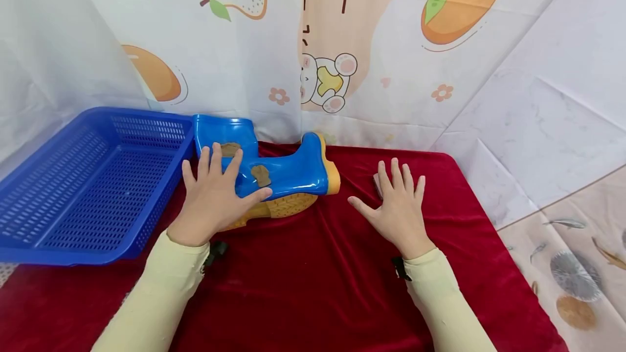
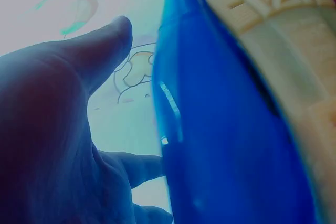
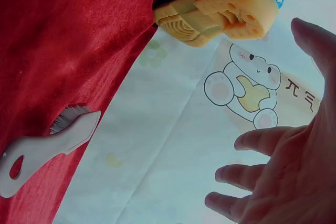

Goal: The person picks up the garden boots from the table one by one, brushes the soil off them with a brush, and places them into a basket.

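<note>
Two blue rain boots with yellow soles lie together left of centre in the head view. One boot rests on its side across the other, whose sole shows below it. Brown patches mark their blue surfaces. My left hand is spread over the shaft end of the boots, hiding part of them; contact cannot be told. My right hand is spread, holding nothing, and in the head view largely covers a brush. The right wrist view shows that brush, with a pale handle and short bristles, apart from the fingers.
A blue perforated plastic basket stands at the left, against the boots. Red cloth covers the table. Printed white curtains hang behind the table's back edge, and pale cloth hangs at the right.
</note>
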`<action>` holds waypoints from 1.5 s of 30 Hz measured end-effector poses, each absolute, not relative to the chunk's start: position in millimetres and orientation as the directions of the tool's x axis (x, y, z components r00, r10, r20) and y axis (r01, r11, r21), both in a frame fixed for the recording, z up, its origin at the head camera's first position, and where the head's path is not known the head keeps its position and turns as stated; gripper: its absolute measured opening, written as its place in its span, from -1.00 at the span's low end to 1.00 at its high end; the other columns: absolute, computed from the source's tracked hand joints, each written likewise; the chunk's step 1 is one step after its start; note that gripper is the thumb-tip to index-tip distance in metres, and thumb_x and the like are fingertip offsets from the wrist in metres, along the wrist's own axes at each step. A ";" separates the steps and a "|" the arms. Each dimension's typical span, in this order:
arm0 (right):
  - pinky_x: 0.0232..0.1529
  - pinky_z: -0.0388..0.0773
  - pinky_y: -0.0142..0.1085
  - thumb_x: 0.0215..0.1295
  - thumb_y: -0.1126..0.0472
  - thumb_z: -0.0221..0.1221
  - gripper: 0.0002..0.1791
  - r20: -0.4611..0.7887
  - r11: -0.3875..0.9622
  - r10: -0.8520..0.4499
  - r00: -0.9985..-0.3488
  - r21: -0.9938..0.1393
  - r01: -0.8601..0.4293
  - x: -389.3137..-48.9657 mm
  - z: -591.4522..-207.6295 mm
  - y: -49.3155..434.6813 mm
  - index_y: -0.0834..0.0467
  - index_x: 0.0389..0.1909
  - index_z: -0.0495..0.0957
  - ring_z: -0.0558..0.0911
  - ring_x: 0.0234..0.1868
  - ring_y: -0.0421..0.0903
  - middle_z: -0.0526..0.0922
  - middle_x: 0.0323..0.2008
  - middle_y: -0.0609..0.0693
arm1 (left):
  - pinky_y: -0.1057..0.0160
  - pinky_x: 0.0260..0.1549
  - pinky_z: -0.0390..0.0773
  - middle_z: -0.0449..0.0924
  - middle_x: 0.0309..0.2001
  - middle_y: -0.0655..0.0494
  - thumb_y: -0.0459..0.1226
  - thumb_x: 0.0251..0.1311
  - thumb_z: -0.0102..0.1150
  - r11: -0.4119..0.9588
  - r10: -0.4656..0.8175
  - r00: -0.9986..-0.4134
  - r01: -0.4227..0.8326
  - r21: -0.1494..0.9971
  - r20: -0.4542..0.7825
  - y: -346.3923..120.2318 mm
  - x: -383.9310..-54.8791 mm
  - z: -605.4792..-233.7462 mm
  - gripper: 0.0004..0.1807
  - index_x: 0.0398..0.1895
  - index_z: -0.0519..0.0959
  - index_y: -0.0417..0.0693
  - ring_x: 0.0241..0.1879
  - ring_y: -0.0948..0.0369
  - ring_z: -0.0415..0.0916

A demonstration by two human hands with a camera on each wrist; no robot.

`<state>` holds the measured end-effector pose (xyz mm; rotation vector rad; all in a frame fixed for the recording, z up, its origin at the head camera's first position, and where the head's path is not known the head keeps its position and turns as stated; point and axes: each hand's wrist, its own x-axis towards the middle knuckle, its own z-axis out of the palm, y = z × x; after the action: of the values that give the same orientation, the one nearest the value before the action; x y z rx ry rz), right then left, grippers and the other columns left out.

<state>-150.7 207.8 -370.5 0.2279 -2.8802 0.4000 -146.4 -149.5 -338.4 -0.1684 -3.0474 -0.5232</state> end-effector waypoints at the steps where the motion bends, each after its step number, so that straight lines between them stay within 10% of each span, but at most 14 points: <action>1: 0.49 -0.38 0.40 0.23 -0.52 0.16 0.20 0.244 0.950 -0.124 -0.962 -0.250 -0.186 -150.5 -370.0 207.5 0.20 0.63 0.06 -0.09 0.61 0.34 -0.01 0.62 0.31 | -0.54 0.35 -0.56 -0.35 0.62 -0.42 0.51 0.18 0.00 0.937 0.099 -0.993 0.114 0.331 0.060 -150.3 -145.8 -336.9 0.21 0.68 -0.01 -0.06 0.59 -0.36 -0.49; 8: 0.51 -0.33 0.37 0.24 -0.47 0.21 0.16 0.267 0.942 -0.133 -0.954 -0.267 -0.206 -149.2 -368.6 206.9 0.24 0.60 0.13 -0.04 0.61 0.33 0.04 0.61 0.30 | -0.55 0.39 -0.37 -0.16 0.60 -0.45 0.42 0.18 0.16 0.929 0.136 -0.990 0.143 0.340 0.044 -155.4 -141.9 -328.7 0.19 0.66 0.03 -0.10 0.58 -0.39 -0.34; 16: 0.51 -0.31 0.37 0.29 -0.41 0.21 0.08 0.275 0.933 -0.131 -0.952 -0.290 -0.212 -149.2 -369.0 207.5 0.29 0.56 0.21 0.01 0.59 0.34 0.09 0.59 0.32 | -0.22 -0.18 0.65 0.50 0.15 -0.44 0.35 0.35 0.03 0.926 0.052 -0.991 0.001 0.376 -0.125 -178.1 -137.3 -313.9 -0.03 0.37 0.38 -0.38 0.04 -0.27 0.53; 21: 0.51 -0.30 0.38 0.32 -0.34 0.23 0.02 0.277 0.933 -0.122 -0.953 -0.295 -0.205 -148.4 -369.0 206.8 0.32 0.53 0.24 0.03 0.59 0.34 0.13 0.56 0.36 | 0.10 -0.47 0.51 0.58 -0.32 -0.17 0.34 0.42 -0.15 0.933 -0.008 -0.962 -0.106 0.344 -0.274 -195.6 -140.7 -314.8 -0.08 0.09 0.48 -0.47 -0.34 -0.04 0.55; 29: 0.50 -0.29 0.39 0.34 -0.32 0.22 0.00 0.272 0.936 -0.119 -0.955 -0.290 -0.199 -146.5 -369.0 206.2 0.32 0.52 0.25 0.03 0.59 0.34 0.13 0.56 0.36 | 0.15 -0.49 0.49 0.51 -0.51 -0.03 0.46 0.39 -0.37 0.913 0.064 -0.904 -0.118 0.391 -0.423 -208.6 -147.3 -322.0 -0.08 -0.34 0.54 -0.22 -0.46 0.08 0.52; 38: 0.49 -0.31 0.41 0.35 -0.29 0.22 -0.03 0.274 0.934 -0.125 -0.953 -0.292 -0.207 -146.1 -369.6 205.4 0.33 0.51 0.26 0.03 0.58 0.36 0.14 0.55 0.38 | 0.08 -0.32 0.68 0.61 -0.25 -0.14 0.46 0.37 -0.23 0.823 0.139 -0.904 -0.122 0.556 -0.404 -216.4 -152.8 -326.1 0.00 0.06 0.46 -0.42 -0.26 0.00 0.63; 45: 0.48 -0.33 0.42 0.33 -0.29 0.24 -0.03 0.268 0.933 -0.131 -0.954 -0.291 -0.210 -145.7 -370.4 203.9 0.33 0.50 0.29 0.01 0.58 0.37 0.15 0.54 0.39 | -0.08 -0.03 0.68 0.38 0.25 -0.42 0.38 0.33 0.04 0.717 0.226 -0.888 -0.127 0.685 -0.401 -210.9 -155.3 -328.9 0.19 0.56 -0.10 -0.42 0.08 -0.18 0.50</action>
<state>-145.7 203.9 -370.4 0.2545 -2.8452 0.4673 -155.3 -210.9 -328.9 -0.1026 -3.3348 -1.3958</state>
